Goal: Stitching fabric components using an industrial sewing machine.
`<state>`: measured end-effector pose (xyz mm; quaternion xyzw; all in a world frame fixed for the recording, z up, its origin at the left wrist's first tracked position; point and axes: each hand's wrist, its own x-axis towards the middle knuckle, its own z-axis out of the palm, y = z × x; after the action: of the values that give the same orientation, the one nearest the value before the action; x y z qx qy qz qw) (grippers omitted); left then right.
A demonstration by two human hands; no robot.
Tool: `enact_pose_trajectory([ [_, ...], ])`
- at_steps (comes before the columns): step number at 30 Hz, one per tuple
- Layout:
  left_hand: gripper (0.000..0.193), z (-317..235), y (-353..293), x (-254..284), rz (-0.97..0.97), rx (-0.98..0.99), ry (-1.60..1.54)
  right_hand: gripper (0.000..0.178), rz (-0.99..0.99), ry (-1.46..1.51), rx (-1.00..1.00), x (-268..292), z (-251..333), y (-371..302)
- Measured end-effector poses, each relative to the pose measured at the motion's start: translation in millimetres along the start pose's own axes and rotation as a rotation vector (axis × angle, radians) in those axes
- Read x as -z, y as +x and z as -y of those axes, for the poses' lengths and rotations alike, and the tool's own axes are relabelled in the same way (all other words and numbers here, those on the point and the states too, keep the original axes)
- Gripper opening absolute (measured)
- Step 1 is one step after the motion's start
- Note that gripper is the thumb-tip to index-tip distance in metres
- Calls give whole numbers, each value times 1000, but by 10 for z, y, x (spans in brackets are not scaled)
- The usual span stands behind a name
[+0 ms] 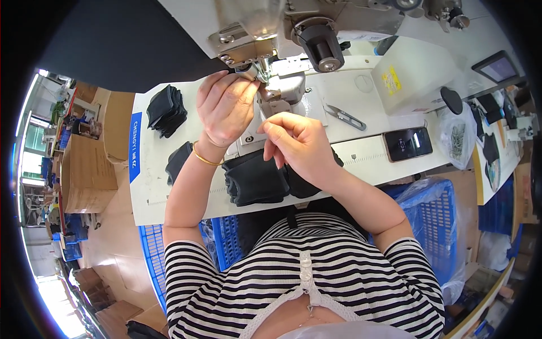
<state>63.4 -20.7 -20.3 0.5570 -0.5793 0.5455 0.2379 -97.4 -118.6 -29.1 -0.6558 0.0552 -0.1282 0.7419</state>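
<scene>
White table [149, 181] supports the sewing machine [248, 48]. Blue plastic basket [440, 226]: right front of machine. Black fabric stack [257, 178]: before machine. Right hand [299, 144]: before machine, loosely curled; grip cannot be told. Left hand [227, 107]: at machine's needle area, fingers bunched; grip hidden. White-lettered blue label [135, 147]: left of machine. Smartphone [407, 144], thread snips [340, 113]: right of machine.

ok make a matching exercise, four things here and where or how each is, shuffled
1. silver metal thread snips
2. black rectangular smartphone
3. blue plastic basket at right
4. bare left hand

A. lower than the white tabletop
B. raised at the metal sewing machine
C. lying screen up
D. on the tabletop, left of the phone

Pairs: 1-D, 2-C, 3-A, 4-B
</scene>
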Motion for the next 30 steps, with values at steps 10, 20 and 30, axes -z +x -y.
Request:
enact_pose_trajectory([
  [10, 24, -3, -10, 2, -11, 19, -18, 20, 52, -6, -44, -50, -55, -65],
  [20, 35, -82, -167, -80, 16, 234, -47, 15, 3, -214, 149, 53, -289, -253],
  [30, 35, 98, -432, 340, 256, 503, -47, 62, -343, -1183, 217, 603, -698, -427],
])
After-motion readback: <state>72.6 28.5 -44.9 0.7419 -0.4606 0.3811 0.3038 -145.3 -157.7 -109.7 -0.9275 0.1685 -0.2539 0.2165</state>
